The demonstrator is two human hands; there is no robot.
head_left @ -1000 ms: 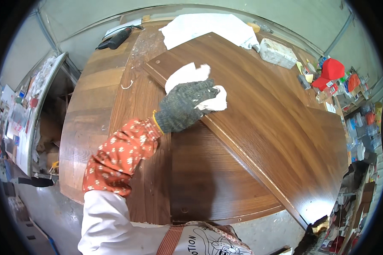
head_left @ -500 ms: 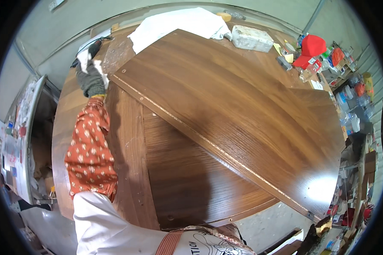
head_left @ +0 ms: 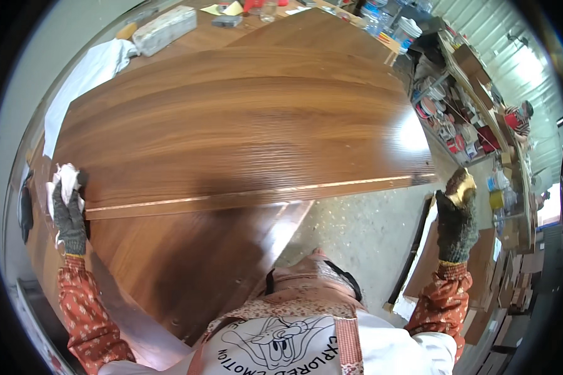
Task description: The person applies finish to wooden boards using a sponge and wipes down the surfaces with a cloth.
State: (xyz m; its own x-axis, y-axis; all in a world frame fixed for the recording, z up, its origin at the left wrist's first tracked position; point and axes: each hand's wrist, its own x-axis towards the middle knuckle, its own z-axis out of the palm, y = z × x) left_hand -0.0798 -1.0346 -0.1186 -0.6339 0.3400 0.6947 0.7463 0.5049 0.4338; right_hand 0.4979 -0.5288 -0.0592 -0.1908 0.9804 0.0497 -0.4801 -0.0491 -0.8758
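A large brown wood-grain panel [head_left: 250, 131] lies across the workbench, its pale-lined straight edge toward me. Under it, nearer my body, is another brown panel [head_left: 162, 256]. At the left end of the upper panel, my left hand [head_left: 70, 219], in a dark grey knit glove, is closed on a crumpled white cloth [head_left: 66, 177]. My right hand [head_left: 456, 225], gloved alike, is just off the panel's right corner. Its fingers are curled around a yellowish, crumpled-looking piece [head_left: 460, 187], whose kind I cannot make out.
A white sheet [head_left: 87, 78] and a pale block [head_left: 164, 30] sit at the far left of the bench. Shelves with tubs and bottles [head_left: 441, 112] stand to the right. Cardboard [head_left: 481, 281] leans beside my right arm, above the grey floor [head_left: 350, 244].
My view has swung to the right, so the upper panel now lies nearly crosswise. My right hand has come fully into view; my left stays by the panel's left end with the white cloth.
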